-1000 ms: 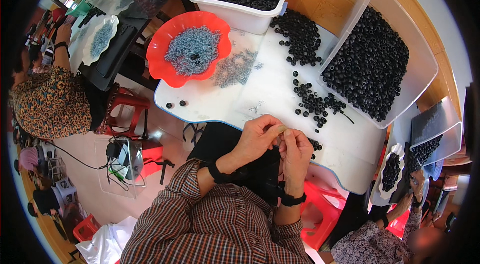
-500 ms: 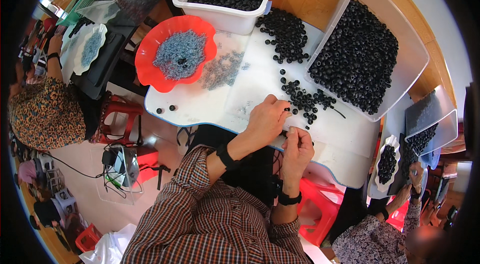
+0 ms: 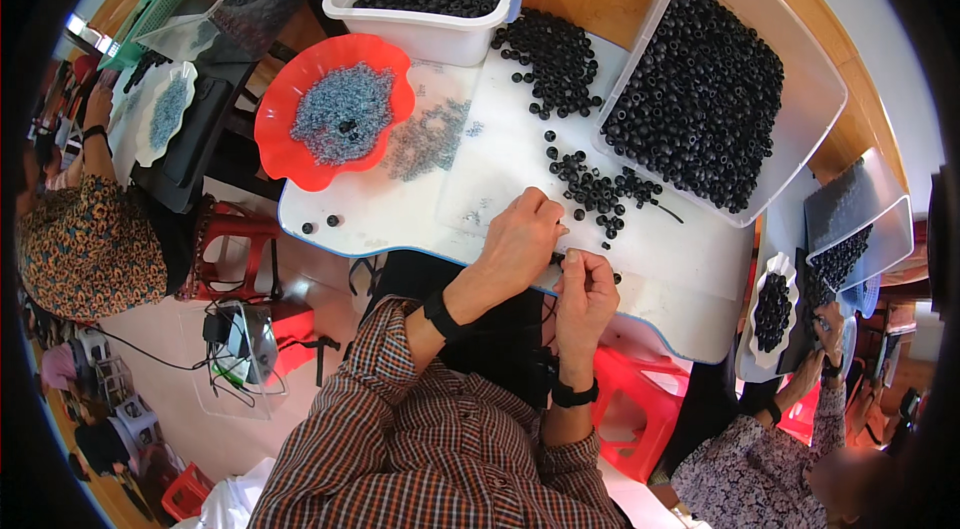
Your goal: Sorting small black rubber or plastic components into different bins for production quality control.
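Note:
Over the front edge of the white table (image 3: 400,214), my two hands are close together with fingers bent inward. My left hand (image 3: 518,241) is closed in a pinch, its fingertips turned down toward the right hand; what it holds is hidden. My right hand (image 3: 586,297) pinches thumb against fingers, and a dark bit shows between the two hands, too small to make out fully. Just beyond them lies a loose group of round black bead-like parts (image 3: 583,184) with holes. A thin black strip (image 3: 668,212) sticks out beside that group.
A red scalloped dish (image 3: 275,134) of small grey-clear pieces stands at left. Behind are a white tub (image 3: 425,35) of black parts and a larger clear bin (image 3: 815,134) of them, tilted toward me. Co-workers sit at left (image 3: 90,249) and lower right (image 3: 750,469).
The view has shifted slightly, so the table things sit a little further left. My left fingertips have lowered toward the right hand; the small black part seen at them earlier is no longer plainly visible.

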Available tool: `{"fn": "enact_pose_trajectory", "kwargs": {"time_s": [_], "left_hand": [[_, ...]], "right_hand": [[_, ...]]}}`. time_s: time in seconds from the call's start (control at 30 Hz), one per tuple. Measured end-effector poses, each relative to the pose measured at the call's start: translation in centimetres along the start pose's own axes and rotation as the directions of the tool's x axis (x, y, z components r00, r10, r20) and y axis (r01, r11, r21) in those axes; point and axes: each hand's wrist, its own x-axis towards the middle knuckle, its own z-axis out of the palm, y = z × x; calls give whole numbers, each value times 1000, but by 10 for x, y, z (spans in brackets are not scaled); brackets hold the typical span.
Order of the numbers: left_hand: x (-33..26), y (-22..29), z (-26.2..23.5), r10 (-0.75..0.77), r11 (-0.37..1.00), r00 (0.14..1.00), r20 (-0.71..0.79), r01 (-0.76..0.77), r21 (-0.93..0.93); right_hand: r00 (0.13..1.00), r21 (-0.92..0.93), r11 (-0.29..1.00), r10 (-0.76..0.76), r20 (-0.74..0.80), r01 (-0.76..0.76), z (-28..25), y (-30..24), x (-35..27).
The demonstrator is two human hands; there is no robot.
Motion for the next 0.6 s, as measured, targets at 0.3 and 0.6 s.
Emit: {"fn": "enact_pose_trajectory", "kwargs": {"time_s": [0.3,0.6], "left_hand": [[-14,-7,-24,-324,474,897,301,429,-769],[-25,-11,-36,-338,-86,796,501,504,-859]], "right_hand": [[1000,0,1000,-13,-3,13,2,-8,-3],[997,1,998,-69,36,69,9,-17,-6]]}}
